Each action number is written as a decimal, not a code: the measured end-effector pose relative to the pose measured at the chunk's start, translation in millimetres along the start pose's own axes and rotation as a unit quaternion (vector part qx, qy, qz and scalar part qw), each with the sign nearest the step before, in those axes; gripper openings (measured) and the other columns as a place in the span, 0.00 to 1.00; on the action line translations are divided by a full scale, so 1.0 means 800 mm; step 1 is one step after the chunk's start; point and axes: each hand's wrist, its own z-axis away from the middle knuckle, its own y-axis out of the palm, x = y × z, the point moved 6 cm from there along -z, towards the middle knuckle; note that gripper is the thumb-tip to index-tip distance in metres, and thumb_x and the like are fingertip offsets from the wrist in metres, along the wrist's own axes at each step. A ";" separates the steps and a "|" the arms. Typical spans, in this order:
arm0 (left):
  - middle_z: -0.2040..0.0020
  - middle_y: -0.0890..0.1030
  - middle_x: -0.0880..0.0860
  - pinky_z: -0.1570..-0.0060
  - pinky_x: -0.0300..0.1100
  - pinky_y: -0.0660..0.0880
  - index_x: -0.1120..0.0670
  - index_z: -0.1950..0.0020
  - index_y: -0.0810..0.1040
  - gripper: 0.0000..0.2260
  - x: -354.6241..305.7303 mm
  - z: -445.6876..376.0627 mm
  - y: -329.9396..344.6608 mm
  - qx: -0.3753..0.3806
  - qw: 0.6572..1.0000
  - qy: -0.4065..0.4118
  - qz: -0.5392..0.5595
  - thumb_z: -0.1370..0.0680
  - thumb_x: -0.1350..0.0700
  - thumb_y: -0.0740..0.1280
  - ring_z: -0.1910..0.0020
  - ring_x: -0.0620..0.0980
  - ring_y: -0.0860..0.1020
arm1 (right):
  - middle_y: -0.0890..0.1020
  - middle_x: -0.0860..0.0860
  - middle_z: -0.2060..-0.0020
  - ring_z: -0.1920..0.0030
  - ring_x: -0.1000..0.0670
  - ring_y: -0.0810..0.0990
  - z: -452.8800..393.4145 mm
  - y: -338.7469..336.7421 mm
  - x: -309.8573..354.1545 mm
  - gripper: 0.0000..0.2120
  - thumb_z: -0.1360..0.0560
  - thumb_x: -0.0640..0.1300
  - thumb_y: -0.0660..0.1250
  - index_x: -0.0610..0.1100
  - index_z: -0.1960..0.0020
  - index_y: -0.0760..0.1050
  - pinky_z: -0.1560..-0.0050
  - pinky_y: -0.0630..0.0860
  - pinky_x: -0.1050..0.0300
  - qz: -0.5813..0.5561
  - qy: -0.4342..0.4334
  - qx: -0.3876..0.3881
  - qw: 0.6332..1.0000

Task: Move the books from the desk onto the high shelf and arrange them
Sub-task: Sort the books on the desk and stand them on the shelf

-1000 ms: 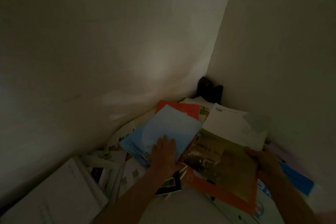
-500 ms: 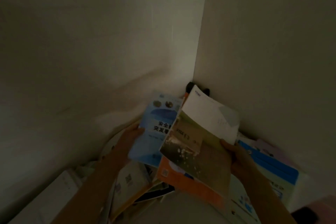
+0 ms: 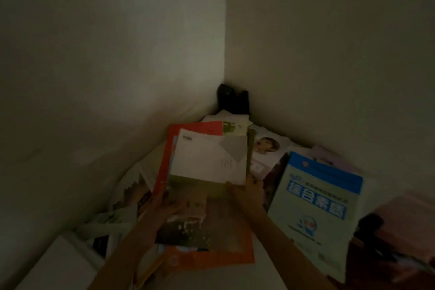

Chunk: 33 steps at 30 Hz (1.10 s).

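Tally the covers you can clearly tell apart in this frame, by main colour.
Orange covers: 2, large and far
White and olive book: 1, held by left hand and right hand
Blue-topped booklet: 1
Total: 4; dim pile hides others

Two hands: the left hand (image 3: 164,205) and the right hand (image 3: 249,192), both on one white-and-olive book (image 3: 209,160). One orange book (image 3: 211,252) lies beneath it. One pale green booklet with a blue header (image 3: 317,209) lies to the right. One booklet showing a face (image 3: 266,148) lies behind. One white book (image 3: 58,266) sits at lower left. One dark object (image 3: 233,99) stands in the corner. Further books in the pile are too dim to count.
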 end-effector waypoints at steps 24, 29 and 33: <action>0.33 0.70 0.54 0.38 0.55 0.71 0.54 0.29 0.63 0.30 0.155 -0.124 0.340 0.102 0.964 -0.173 -0.173 0.28 0.53 0.72 0.36 0.58 0.72 | 0.57 0.43 0.32 0.33 0.39 0.61 0.025 -0.289 -0.227 0.33 0.27 0.44 0.67 0.47 0.28 0.53 0.34 0.65 0.41 0.001 0.269 -0.239 0.933; 0.44 0.78 0.58 0.52 0.53 0.77 0.54 0.34 0.71 0.30 0.154 -0.135 0.349 0.098 0.960 -0.227 -0.134 0.33 0.48 0.75 0.47 0.58 0.78 | 0.70 0.45 0.36 0.37 0.39 0.71 -0.022 -0.283 -0.325 0.59 0.53 0.68 0.78 0.47 0.30 0.60 0.40 0.72 0.35 -0.155 0.311 -0.183 0.920; 0.53 0.79 0.56 0.63 0.45 0.74 0.58 0.40 0.74 0.18 0.151 -0.121 0.351 0.081 0.972 -0.167 -0.146 0.27 0.53 0.71 0.56 0.54 0.78 | 0.78 0.43 0.46 0.49 0.43 0.80 0.004 -0.288 -0.267 0.41 0.43 0.52 0.81 0.39 0.37 0.67 0.56 0.81 0.44 -0.268 0.263 -0.191 0.907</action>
